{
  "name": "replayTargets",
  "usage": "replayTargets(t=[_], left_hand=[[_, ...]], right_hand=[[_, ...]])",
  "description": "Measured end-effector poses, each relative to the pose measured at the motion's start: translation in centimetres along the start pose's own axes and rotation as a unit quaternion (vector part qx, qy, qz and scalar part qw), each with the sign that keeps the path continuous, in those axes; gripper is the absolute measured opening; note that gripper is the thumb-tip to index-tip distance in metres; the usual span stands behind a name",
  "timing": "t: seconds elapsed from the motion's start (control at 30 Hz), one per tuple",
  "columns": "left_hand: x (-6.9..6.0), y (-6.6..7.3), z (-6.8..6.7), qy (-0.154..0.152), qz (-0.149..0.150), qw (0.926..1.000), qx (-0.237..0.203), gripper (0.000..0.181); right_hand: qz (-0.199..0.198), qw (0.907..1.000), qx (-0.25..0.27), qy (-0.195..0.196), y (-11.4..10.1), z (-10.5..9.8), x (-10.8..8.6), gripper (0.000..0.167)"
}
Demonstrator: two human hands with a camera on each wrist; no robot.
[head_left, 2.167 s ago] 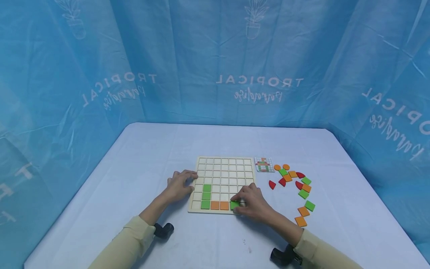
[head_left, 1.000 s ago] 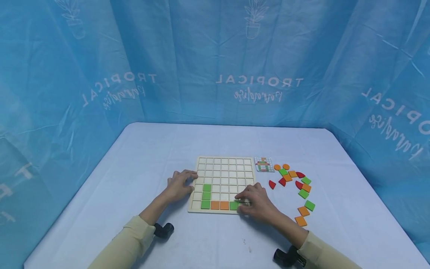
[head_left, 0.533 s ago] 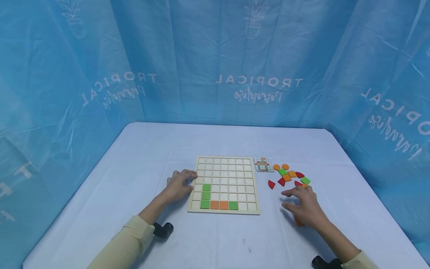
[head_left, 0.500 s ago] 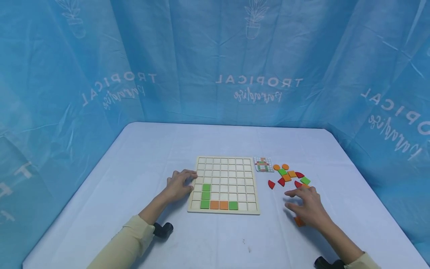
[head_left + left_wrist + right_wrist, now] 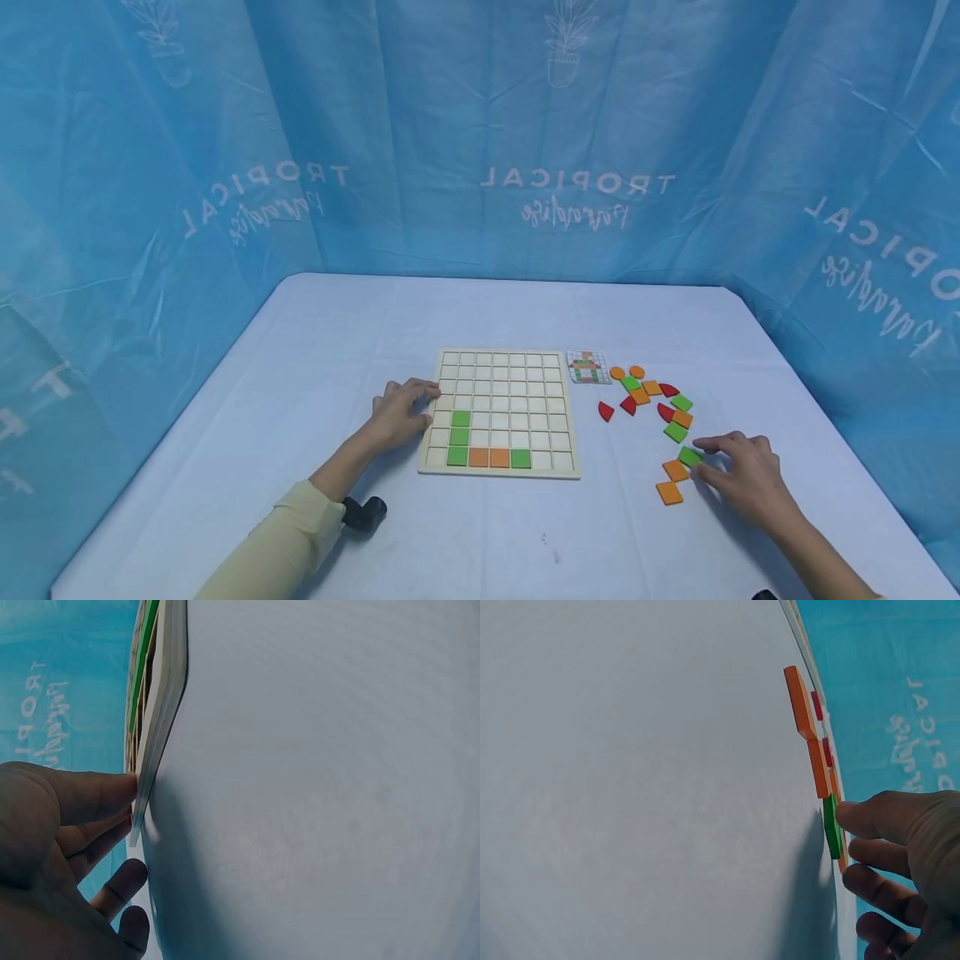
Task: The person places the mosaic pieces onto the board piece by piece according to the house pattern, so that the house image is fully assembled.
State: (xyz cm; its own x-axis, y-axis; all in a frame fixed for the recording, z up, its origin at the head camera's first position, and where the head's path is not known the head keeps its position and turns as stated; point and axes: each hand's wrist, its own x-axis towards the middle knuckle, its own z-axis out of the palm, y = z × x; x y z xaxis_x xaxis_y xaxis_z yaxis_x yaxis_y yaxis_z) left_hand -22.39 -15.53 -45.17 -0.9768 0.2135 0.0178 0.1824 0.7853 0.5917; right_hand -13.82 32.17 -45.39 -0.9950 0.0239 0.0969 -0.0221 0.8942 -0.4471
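A pale wooden grid board (image 5: 495,404) lies on the table. It bears a column of green square tiles (image 5: 459,436), two orange square tiles (image 5: 489,457) and another green tile (image 5: 521,459) along its near row. My left hand (image 5: 401,414) rests at the board's left edge; the left wrist view shows the thumb (image 5: 105,796) touching the rim. My right hand (image 5: 742,475) is beside a loose green square tile (image 5: 688,457), index finger and thumb spread at its right side. In the right wrist view the thumb tip overlaps this tile (image 5: 831,829); contact is unclear.
Right of the board lies a pattern card (image 5: 588,367). Loose pieces trail down the right side: orange discs (image 5: 637,372), red quarter-round pieces (image 5: 606,411), and orange squares (image 5: 670,493) among green ones. A blue printed curtain (image 5: 480,150) surrounds the table.
My right hand has let go of the green tile in the board's near row and moved right to the loose tiles. My left hand has stayed at the board's edge.
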Motion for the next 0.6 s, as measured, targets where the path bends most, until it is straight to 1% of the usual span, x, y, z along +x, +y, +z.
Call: replayTargets(t=[0.13,0.33,0.6], left_hand=[[0.05,-0.04,0.04,-0.001,0.0,1.0,0.002,0.04],[0.0,0.0,0.06,0.0,-0.001,1.0,0.003,0.041],[0.0,0.21,-0.05,0.0,-0.006,1.0,0.005,0.041]], right_hand=[[0.0,1.0,-0.005,-0.004,0.43,0.19,-0.02,0.04],[-0.006,1.0,0.002,-0.005,0.47,0.57,0.16,0.041],[0.003,1.0,0.004,-0.005,0.22,0.74,0.39,0.037]])
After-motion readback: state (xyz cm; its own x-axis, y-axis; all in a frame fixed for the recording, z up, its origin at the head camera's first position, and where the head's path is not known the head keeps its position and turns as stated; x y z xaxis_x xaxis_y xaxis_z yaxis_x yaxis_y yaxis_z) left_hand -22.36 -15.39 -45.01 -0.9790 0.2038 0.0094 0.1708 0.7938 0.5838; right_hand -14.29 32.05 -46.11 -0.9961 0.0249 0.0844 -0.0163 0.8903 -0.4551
